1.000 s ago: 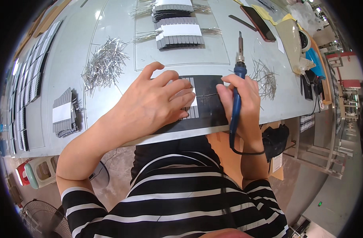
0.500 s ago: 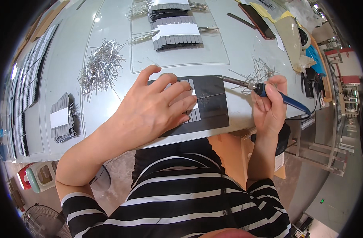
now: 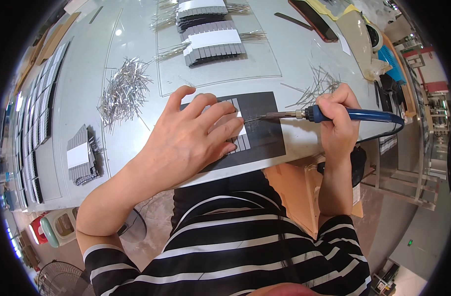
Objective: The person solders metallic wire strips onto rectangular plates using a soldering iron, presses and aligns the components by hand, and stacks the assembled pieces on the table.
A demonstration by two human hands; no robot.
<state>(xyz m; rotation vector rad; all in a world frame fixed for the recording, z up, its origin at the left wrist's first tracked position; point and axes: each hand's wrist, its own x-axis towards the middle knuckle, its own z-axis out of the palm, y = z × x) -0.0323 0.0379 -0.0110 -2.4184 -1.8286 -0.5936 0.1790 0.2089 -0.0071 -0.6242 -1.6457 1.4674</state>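
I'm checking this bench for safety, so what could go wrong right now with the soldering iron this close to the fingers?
1. Burn: the soldering iron in the right hand points its tip right beside the left hand fingertips pressing the small grey strips on the dark mat.
2. Snag: the iron's cord hangs over the table edge and could tug the tip aside.
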